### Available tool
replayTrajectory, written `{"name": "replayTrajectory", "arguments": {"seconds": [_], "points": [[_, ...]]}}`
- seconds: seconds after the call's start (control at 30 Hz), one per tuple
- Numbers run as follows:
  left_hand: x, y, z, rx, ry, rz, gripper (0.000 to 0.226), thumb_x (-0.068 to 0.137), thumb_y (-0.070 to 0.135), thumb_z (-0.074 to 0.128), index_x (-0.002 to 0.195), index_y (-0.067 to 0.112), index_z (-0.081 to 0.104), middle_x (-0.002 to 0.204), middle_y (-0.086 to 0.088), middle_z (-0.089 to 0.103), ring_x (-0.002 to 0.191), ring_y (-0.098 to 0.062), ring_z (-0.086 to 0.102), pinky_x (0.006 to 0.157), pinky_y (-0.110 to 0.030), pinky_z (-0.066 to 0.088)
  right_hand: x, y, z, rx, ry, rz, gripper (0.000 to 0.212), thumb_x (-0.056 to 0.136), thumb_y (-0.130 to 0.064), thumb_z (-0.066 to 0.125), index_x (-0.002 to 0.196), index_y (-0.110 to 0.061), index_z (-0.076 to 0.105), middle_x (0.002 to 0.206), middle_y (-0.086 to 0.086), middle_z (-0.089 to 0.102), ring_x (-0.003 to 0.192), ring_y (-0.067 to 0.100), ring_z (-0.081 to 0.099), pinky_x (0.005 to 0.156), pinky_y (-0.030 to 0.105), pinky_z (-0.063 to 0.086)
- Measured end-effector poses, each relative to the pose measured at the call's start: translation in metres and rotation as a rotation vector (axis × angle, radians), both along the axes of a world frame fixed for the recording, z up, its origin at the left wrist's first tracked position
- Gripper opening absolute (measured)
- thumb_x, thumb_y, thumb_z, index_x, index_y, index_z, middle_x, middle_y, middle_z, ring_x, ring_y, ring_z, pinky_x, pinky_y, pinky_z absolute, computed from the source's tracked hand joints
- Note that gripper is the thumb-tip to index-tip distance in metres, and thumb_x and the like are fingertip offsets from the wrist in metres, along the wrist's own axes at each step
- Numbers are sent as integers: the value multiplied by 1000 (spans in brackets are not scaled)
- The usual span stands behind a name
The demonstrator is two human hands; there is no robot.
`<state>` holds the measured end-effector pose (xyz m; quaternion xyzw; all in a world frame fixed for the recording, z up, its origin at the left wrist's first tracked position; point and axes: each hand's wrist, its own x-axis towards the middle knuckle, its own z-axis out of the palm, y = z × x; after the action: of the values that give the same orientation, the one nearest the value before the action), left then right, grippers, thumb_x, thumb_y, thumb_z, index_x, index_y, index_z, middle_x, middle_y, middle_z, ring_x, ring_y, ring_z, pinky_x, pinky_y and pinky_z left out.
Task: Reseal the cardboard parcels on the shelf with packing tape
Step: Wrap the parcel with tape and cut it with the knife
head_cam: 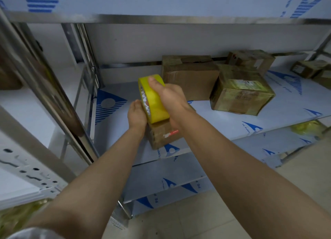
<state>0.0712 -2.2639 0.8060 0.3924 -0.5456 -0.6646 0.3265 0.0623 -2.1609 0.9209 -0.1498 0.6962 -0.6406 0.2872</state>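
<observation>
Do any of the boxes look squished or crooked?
Yes. The big box at the back of the shelf has a dented, creased front. The taped box beside it sits turned at an angle, its tape wrinkly.

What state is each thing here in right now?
tape roll: upright on the small parcel, gripped by right hand.
small parcel: at the shelf front edge, under the roll.
left hand: touches parcel and roll; fingers hidden.
large box: closed, creased, at the back.
taped box: closed, wrapped in tape.
</observation>
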Motion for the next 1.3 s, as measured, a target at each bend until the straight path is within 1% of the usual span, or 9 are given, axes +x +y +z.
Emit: {"name": "replayTrajectory", "arguments": {"seconds": [0.1,0.27,0.43,0.53,0.7,0.83,1.0,1.13,1.3], "points": [[0,0,3,-50,-16,8,32,102,17,34,74,12,49,78,-4,53,74,-15,48,75,-29,37,8,15,5,-1,-6,-66,44,85,-42,68,91,1,64,95,20,70,89,33,68,88,48,54],[-1,-1,0,-125,-43,-13,39,103,19,33,114,-11,55,110,-24,60,103,-32,56,96,-39,43,24,52,-12,45,-10,-41,24,85,-46,66,74,-25,60,91,1,68,93,22,65,92,44,53],[-4,1,3,-139,-67,-23,35,102,22,34,104,1,61,111,-21,62,104,-32,57,97,-42,44,40,76,-53,52,16,-69,18,89,-40,61,107,-35,60,110,-8,63,105,15,58,95,33,47],[-6,0,3,-128,-98,-60,31,102,23,33,97,8,59,103,-16,62,103,-29,57,97,-42,44,46,80,-71,98,55,-61,7,91,-39,60,96,-34,61,102,-7,65,99,14,60,90,32,47],[-13,-18,23,-93,-297,-129,31,100,14,36,110,-4,58,116,-28,58,102,-26,55,63,-24,42,44,75,-79,102,77,-58,10,92,-34,59,83,-32,63,83,-10,63,86,12,60,84,31,49],[-24,-10,40,-534,-583,-183,60,101,45,22,144,4,33,148,-19,36,136,-32,35,109,-40,27,39,75,-83,100,34,-82,11,91,-34,61,85,-27,66,84,-5,66,86,15,62,80,29,50],[-33,-5,34,-819,-839,-392,67,100,54,13,122,7,55,125,-18,57,115,-32,52,83,-35,39,37,74,-85,67,29,-74,9,91,-33,61,87,-27,66,81,-8,64,79,9,61,68,21,47],[-41,-23,35,-623,-768,-322,59,102,47,23,113,3,60,114,-17,60,106,-30,56,75,-31,36,37,74,-90,73,47,-66,31,91,-33,62,62,-31,51,49,-19,53,60,4,50,60,20,39],[-43,-33,22,-113,-428,-148,33,92,38,57,95,5,61,89,-10,62,79,-23,59,67,-28,44,37,72,-90,68,65,-62,28,91,-33,61,65,-30,53,55,-13,53,61,6,51,62,22,41]]}}
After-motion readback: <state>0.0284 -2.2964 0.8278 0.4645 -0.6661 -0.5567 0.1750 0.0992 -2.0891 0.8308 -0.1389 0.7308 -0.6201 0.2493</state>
